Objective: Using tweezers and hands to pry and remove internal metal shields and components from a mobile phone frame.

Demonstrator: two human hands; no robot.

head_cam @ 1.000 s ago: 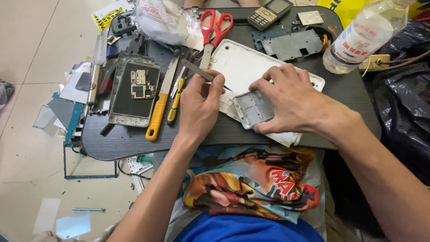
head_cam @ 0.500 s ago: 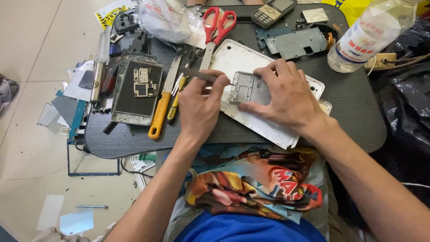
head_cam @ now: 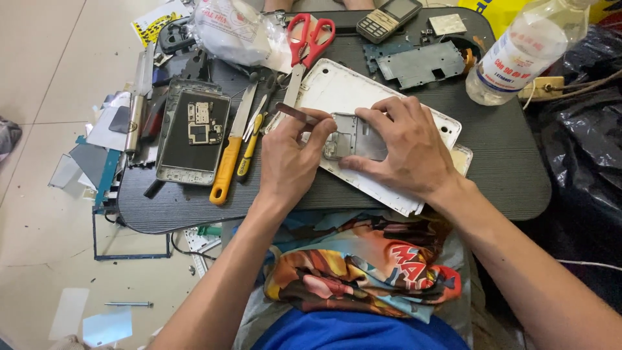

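Grey metal, a small inner frame plate [head_cam: 355, 136], lay on a white tablet back cover [head_cam: 337, 94] that rested on a dark lap desk [head_cam: 499, 162] across the person's knees. The right hand [head_cam: 405, 146] pressed down on the plate with its fingers spread, apparently to keep it from sliding on the smooth cover. The left hand [head_cam: 288, 159] had its grip pinched shut on a thin flat pry tool [head_cam: 295, 112], whose angled blade touched the plate's upper left corner, a hold suited to working an edge.

Left of the hands lay an orange-handled knife [head_cam: 228, 162] and a yellow-handled tool [head_cam: 249, 152], side by side within reach, and beside them a stripped phone frame [head_cam: 188, 133] with its board showing. Red-handled scissors [head_cam: 310, 35] lay at the desk's far edge, near a keypad phone [head_cam: 387, 18], a bare circuit board [head_cam: 421, 63] and a clear plastic bottle [head_cam: 525, 55].
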